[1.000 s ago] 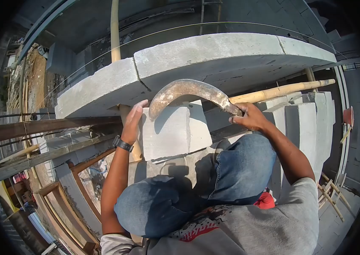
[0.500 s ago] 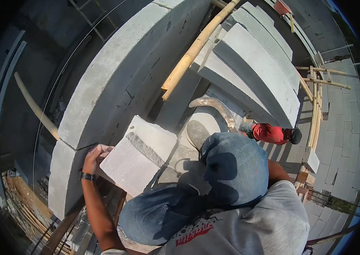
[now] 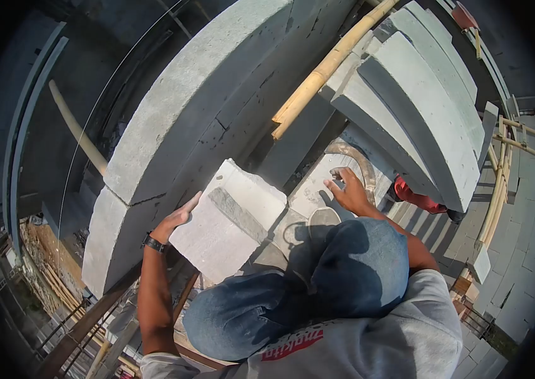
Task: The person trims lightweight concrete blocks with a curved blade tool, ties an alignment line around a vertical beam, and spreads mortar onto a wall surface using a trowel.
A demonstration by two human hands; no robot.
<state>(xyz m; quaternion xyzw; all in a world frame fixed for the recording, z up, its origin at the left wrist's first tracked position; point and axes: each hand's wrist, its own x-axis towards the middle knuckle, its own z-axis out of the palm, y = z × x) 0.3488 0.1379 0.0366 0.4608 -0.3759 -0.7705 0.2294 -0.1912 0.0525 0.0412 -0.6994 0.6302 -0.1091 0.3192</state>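
One pale block (image 3: 214, 239) against the left hand (image 3: 178, 218)

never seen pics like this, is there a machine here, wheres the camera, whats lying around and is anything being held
There is no machine: these are a person's two bare hands. The one camera is worn on their head, looking forward and down, so you see their own jeans below.

The left hand rests against the edge of a pale block with a rough grey strip. The right hand looks empty, fingers partly curled, beside a curved blade.

Around them are a block wall, a bamboo pole and a pile of larger slabs.
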